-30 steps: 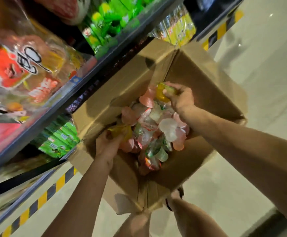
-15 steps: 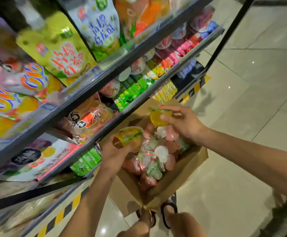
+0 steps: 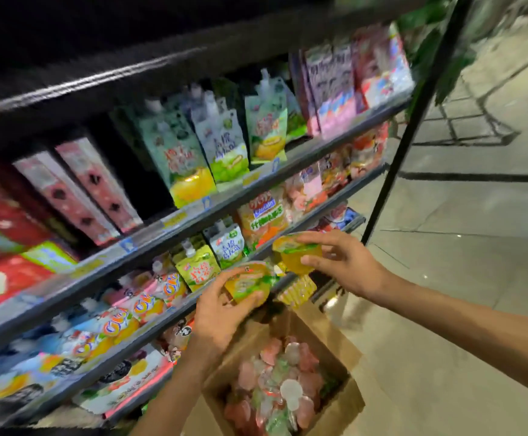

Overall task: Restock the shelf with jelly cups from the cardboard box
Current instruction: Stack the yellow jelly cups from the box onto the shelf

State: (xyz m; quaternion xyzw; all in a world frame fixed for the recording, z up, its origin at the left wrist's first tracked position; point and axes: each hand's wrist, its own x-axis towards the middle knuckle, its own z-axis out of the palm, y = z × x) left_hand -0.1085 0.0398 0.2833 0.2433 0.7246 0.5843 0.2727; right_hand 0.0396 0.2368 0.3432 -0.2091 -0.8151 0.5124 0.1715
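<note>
So both hands are up at the shelf (image 3: 291, 158) front, each with a yellow jelly cup. Left hand (image 3: 222, 313) has fingers curled round the left cup (image 3: 248, 283), right hand (image 3: 344, 262) pinches the right cup (image 3: 297, 251) by its rim and side. Both cups sit just off the shelf edge, near each other but apart. Box (image 3: 328, 338) is open below the hands, packed with cups (image 3: 283, 385), tight against the rack. Open floor (image 3: 445, 221) off to the right.
</note>
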